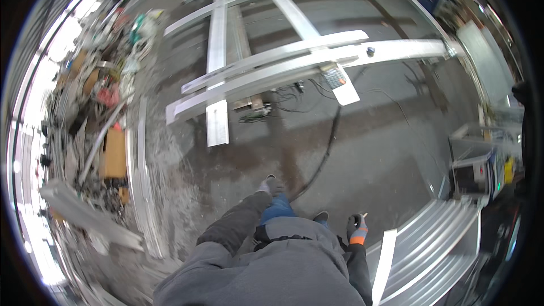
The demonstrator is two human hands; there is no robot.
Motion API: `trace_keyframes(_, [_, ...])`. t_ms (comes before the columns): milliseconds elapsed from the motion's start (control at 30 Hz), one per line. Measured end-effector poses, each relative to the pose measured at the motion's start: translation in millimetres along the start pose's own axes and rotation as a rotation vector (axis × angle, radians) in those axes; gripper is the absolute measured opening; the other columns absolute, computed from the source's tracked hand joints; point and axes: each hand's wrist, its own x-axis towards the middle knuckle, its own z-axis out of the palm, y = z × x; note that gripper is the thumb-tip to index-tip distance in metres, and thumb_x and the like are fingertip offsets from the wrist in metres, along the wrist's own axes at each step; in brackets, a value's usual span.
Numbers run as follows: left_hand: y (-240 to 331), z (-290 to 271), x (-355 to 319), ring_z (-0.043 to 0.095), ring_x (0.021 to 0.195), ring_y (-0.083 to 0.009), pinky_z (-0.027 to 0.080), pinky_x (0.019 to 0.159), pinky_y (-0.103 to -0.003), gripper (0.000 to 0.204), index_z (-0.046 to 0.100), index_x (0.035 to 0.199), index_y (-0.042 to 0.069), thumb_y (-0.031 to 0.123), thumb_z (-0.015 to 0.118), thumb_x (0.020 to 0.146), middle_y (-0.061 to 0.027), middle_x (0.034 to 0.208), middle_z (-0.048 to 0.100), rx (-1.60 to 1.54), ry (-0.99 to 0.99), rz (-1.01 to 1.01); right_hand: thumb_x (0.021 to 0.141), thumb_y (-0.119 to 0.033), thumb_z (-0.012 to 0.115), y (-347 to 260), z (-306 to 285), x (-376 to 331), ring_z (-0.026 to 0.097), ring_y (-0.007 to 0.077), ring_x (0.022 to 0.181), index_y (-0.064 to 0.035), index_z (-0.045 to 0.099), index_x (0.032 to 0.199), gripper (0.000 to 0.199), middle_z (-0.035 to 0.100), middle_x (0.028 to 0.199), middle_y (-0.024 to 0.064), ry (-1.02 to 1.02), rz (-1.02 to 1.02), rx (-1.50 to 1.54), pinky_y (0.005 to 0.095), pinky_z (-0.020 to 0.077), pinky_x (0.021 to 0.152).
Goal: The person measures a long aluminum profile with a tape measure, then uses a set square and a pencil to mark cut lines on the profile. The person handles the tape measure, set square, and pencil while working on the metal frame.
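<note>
My left hand (273, 187) hangs low in front of my legs, below the end of the grey sleeve. It is small and blurred, so its fingers cannot be made out. My right hand (357, 227), in a grey and black glove with an orange cuff, is held out at my right side. Its fingers are curled, and a small pale tip sticks out at the top; what that is I cannot tell. Closest to this hand is a stack of long silvery metal profiles (433, 249) at the lower right.
Ahead, long metal bars (255, 86) lie across silvery beams (217, 39). A white sheet (347, 92) hangs there near a cable (331, 141) on the floor. Scrap heaps (107, 93) and a cardboard box (115, 153) line the left. A machine (473, 175) stands right.
</note>
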Motion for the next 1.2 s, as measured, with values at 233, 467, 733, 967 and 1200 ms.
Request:
trace_keyframes(233, [-64.7,-99.3,-155.9,0.063,0.118,-0.0357,0.048,0.102,-0.048,0.045,0.057,0.135,0.008,0.037,0.041,0.104,-0.0169,0.134,0.063,-0.539,0.784,0.189,0.091,-0.021,0.071,-157.9,145.0,72.8,0.074,0.0328,0.083,-0.0086,0.07,0.101,0.015,0.074,0.087,0.0171,-0.328,-0.254,-0.206,0.0399,0.0568,0.076])
trace_keyframes(467, [-105.4,-112.4,-187.0,0.065,0.113,-0.0319,0.05,0.098,-0.045,0.04,0.061,0.13,0.008,0.033,0.048,0.102,-0.0163,0.127,0.066,-0.682,0.934,0.131,0.09,-0.015,0.075,-273.0,268.3,98.5,0.063,0.0172,0.076,-0.007,0.068,0.109,0.022,0.069,0.087,0.0092,-0.541,-0.549,-0.11,0.0328,0.0516,0.07])
trace_keyframes(733, [-3.8,-153.1,-134.5,0.067,0.107,-0.0277,0.053,0.093,-0.041,0.035,0.066,0.124,0.007,0.029,0.057,0.099,-0.0155,0.119,0.069,-0.655,1.002,0.258,0.084,-0.022,0.082,-412.0,368.7,241.5,0.069,0.0373,0.101,-0.006,0.065,0.122,0.045,0.072,0.109,0.0191,-0.493,-0.882,-0.208,0.0442,0.0551,0.089])
trace_keyframes(967, [114.6,-154.5,-95.0,0.07,0.102,-0.024,0.055,0.09,-0.038,0.03,0.07,0.119,0.006,0.026,0.064,0.097,-0.0149,0.113,0.073,-0.578,1.255,0.451,0.08,-0.027,0.086,-554.3,498.6,374.4,0.068,0.032,0.095,-0.0081,0.059,0.137,0.066,0.068,0.123,0.0171,-0.591,-0.887,-0.487,0.0416,0.0549,0.089])
trace_keyframes(1200, [221.5,-169.0,-86.3,0.07,0.1,-0.0206,0.056,0.088,-0.035,0.029,0.072,0.12,0.006,0.018,0.072,0.094,-0.0126,0.11,0.074,-0.382,1.608,0.669,0.063,-0.035,0.094,-607.7,613.1,459.0,0.059,0.0379,0.123,-0.0159,0.054,0.139,0.088,0.065,0.13,0.0147,-0.533,-1.192,-0.739,0.0473,0.0465,0.106])
